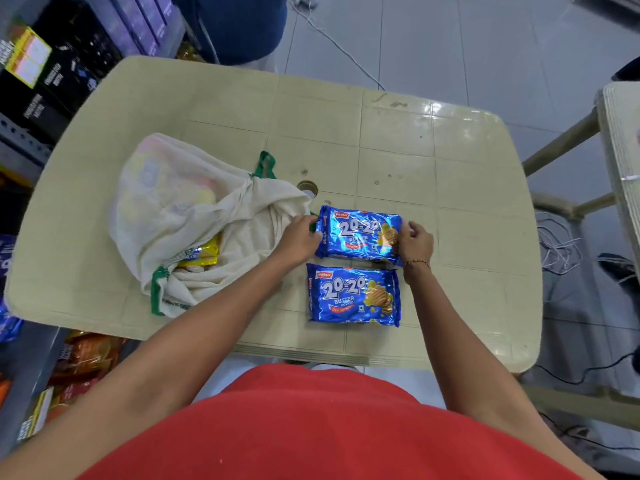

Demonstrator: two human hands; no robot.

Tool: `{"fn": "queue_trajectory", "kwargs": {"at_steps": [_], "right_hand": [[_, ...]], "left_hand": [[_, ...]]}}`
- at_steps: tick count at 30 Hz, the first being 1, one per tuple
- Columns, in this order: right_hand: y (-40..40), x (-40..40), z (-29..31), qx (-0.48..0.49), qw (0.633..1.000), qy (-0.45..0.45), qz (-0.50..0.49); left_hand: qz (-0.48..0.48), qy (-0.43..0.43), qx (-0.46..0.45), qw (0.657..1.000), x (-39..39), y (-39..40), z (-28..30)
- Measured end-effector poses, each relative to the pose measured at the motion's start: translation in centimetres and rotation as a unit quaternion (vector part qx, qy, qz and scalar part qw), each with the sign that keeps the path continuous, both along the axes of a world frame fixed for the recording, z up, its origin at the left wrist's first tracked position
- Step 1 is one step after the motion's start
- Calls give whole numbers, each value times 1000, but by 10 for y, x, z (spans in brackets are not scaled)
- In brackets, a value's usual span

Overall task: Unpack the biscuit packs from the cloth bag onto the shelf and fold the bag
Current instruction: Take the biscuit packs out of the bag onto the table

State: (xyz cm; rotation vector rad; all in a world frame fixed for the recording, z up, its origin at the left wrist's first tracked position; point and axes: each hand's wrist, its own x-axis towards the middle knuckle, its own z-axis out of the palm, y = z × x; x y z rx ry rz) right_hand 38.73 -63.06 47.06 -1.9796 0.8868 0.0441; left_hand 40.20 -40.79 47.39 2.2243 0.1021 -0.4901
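A cream cloth bag (180, 216) with green handles lies on the left of the beige plastic table (398, 140), its mouth open toward me. A yellow biscuit pack (204, 254) shows inside the mouth. Two blue biscuit packs lie flat right of the bag: the far blue pack (360, 235) and the near blue pack (353, 296), almost touching. My left hand (301, 237) grips the far pack's left end. My right hand (414, 242) pinches its right end.
Shelving with dark boxes (59, 74) and snack packs (83, 358) runs along the left. A plastic chair (620, 150) stands at the right, with white cables (561, 251) on the tiled floor. A small round hole (307, 188) marks the table's middle.
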Motion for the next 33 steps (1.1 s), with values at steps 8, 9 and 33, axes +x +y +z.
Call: {"fn": "queue_trajectory", "kwargs": {"at_steps": [8,9,33], "right_hand": [[141,21,39,20,979,-98,178],[164,21,40,91,966,-51,236],[357,122,29,-63,846,-124,515]], "left_hand": [[98,-82,87,988,-45,128,5],[62,-88,101,989,-58,138,4],[256,-115,216,935,-36,290,43]]}}
